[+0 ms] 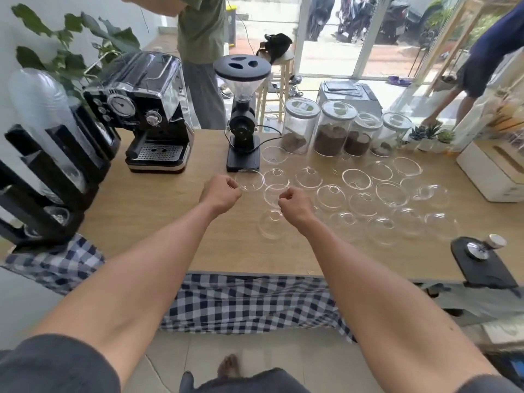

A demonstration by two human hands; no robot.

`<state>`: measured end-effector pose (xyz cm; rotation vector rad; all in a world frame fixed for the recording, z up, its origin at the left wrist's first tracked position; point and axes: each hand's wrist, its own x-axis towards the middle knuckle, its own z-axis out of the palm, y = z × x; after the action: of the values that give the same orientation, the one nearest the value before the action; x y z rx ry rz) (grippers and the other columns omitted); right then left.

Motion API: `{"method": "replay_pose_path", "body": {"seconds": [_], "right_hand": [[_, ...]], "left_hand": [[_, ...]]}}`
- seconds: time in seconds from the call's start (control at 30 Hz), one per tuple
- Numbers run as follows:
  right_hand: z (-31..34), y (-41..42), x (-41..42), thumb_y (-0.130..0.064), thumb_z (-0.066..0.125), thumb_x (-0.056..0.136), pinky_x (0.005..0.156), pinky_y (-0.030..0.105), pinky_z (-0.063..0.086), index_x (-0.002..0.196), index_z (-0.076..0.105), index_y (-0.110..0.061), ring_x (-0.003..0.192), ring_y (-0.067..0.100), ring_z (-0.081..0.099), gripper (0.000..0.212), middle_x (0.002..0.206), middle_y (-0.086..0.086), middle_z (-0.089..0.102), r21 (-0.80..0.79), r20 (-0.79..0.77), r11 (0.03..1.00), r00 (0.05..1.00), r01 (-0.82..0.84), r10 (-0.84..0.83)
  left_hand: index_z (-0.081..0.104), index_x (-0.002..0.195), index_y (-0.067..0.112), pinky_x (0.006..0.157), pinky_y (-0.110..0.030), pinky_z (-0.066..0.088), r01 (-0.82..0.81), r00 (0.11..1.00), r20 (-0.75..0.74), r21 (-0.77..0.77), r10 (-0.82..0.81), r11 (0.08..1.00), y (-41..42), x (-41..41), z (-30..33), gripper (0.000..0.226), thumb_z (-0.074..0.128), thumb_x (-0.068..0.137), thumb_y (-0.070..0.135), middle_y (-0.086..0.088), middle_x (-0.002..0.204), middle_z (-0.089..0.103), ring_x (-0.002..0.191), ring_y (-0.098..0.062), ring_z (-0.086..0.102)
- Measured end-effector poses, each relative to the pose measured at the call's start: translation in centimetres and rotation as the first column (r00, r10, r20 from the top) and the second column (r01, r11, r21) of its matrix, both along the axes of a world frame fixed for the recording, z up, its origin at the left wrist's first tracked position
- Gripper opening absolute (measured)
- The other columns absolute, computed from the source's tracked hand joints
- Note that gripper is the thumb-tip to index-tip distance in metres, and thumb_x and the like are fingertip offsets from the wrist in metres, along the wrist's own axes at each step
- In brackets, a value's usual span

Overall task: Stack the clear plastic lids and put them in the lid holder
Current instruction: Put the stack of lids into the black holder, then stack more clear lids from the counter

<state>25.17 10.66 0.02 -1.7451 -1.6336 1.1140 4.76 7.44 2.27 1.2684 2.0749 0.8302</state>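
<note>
At the near edge, a blue-and-white checked cloth (249, 302) hangs below the wooden surface (158, 222), and both bare forearms reach out over it. The left hand (219, 191) is curled, its fingers (231, 181) pinching the near rim of one clear domed lid (251, 180) that sits just in front of the grinder base. The right hand (295, 204) is curled too, its fingers (283, 201) closed at the edge of another lid (275, 194); whether they truly grip it is hard to tell through the clear plastic. Just below that hand lies a further lid (270, 224). To the right, the rest of the clear plastic lids (391, 194) are spread singly across the surface in loose rows, none stacked. At the right edge a black tamper mat (479, 265) carries a metal tamper. At the far left stands the black lid holder (54, 177), with tall columns of clear plastic already in its slots. Farther back are an espresso machine (147, 109), a black coffee grinder (242, 114) and four lidded glass jars (331, 129) holding brown contents. Beyond the surface, a person in a green shirt (201, 29) stands by the grinder, and another person bends at the far right.
</note>
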Motion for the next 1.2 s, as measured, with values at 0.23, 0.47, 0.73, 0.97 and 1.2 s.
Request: {"method": "replay_pose_path", "body": {"seconds": [0.23, 0.47, 0.73, 0.97, 1.2], "right_hand": [[-2.1, 1.2, 3.8, -0.01, 0.064, 0.091, 0.101, 0.036, 0.046, 0.137, 0.064, -0.012, 0.131, 0.031, 0.057, 0.045, 0.135, 0.011, 0.066, 0.041, 0.135, 0.995, 0.986, 0.092, -0.097], [-5.1, 2.3, 5.7, -0.03, 0.063, 0.095, 0.116, 0.044, 0.035, 0.154, 0.046, -0.015, 0.137, 0.04, 0.04, 0.062, 0.149, 0.01, 0.053, 0.04, 0.357, 0.999, 0.934, -0.001, -0.013], [-7.5, 2.4, 6.8, -0.033, 0.076, 0.084, 0.11, 0.041, 0.031, 0.146, 0.049, -0.022, 0.134, 0.037, 0.041, 0.068, 0.141, 0.011, 0.056, 0.035, 0.415, 0.999, 0.91, -0.031, 0.014], [-6.5, 0.2, 5.7, -0.066, 0.061, 0.079, 0.099, 0.039, 0.042, 0.145, 0.049, -0.018, 0.112, 0.026, 0.052, 0.083, 0.124, 0.008, 0.054, 0.297, 0.42, 0.954, 0.903, -0.041, -0.092], [-6.9, -2.1, 3.4, -0.054, 0.077, 0.081, 0.104, 0.039, 0.049, 0.142, 0.044, -0.009, 0.119, 0.025, 0.052, 0.083, 0.131, 0.01, 0.056, 0.319, 0.359, 0.901, 0.918, -0.293, 0.171]], "left_hand": [[0.069, 0.128, 0.022, 0.102, -0.037, 0.051, 0.148, 0.968, -0.189, -0.1, -0.165, 0.984, 3.3, 2.8, -2.7, 0.041, 0.062, 0.088, 0.018, -0.005, 0.131, 0.07, 0.122, -0.028, 0.063], [0.066, 0.13, 0.015, 0.1, -0.045, 0.046, 0.276, 0.79, -0.537, -0.12, -0.296, 0.954, 6.4, 2.8, -5.9, 0.037, 0.053, 0.095, 0.012, -0.004, 0.139, 0.061, 0.127, -0.033, 0.054], [0.062, 0.137, 0.021, 0.1, -0.043, 0.042, 0.319, 0.651, -0.681, -0.156, -0.335, 0.935, 8.5, 1.5, -8.8, 0.045, 0.049, 0.097, 0.004, -0.007, 0.135, 0.065, 0.128, -0.031, 0.055], [0.067, 0.126, 0.014, 0.095, -0.044, 0.046, 0.277, 0.693, -0.673, -0.082, -0.258, 0.957, 7.9, 1.1, -9.1, 0.042, 0.047, 0.094, -0.004, -0.011, 0.122, 0.066, 0.119, -0.034, 0.058], [0.058, 0.137, 0.011, 0.085, -0.043, 0.052, 0.13, 0.902, -0.425, 0.092, -0.079, 0.987, 5.8, 1.4, -7.2, 0.049, 0.044, 0.095, -0.009, -0.016, 0.125, 0.056, 0.105, -0.037, 0.063]]}}
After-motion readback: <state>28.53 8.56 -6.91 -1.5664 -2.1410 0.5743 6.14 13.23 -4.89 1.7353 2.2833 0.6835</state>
